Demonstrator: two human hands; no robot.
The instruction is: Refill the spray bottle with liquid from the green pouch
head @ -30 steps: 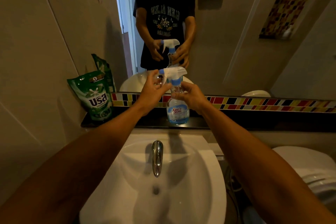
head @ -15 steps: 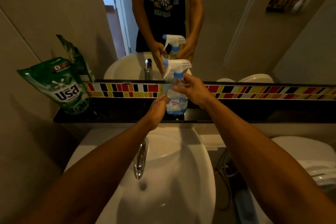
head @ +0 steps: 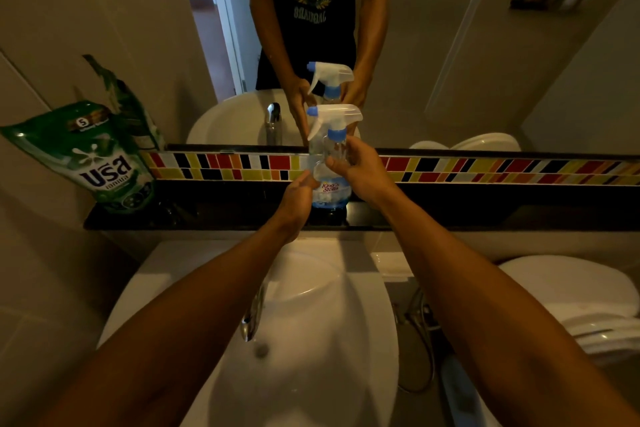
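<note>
A clear spray bottle [head: 329,187] with a white trigger head and blue collar stands upright on the black ledge [head: 207,215] under the mirror. Its bottom holds a little blue liquid. My right hand [head: 360,170] grips the bottle's upper body just below the collar. My left hand [head: 298,198] rests against the lower left side of the bottle, fingers curled on it. The green pouch [head: 93,159] leans against the wall at the ledge's left end, well apart from both hands.
A white sink [head: 304,350] with a chrome tap [head: 254,312] lies below the ledge. A white toilet [head: 568,305] sits at the right. The mirror [head: 450,45] above a coloured tile strip reflects the bottle and a person's arms.
My left hand has dropped from the trigger head to the lower side of the bottle. My right hand stays on the neck. The view has tilted down and moved closer.
</note>
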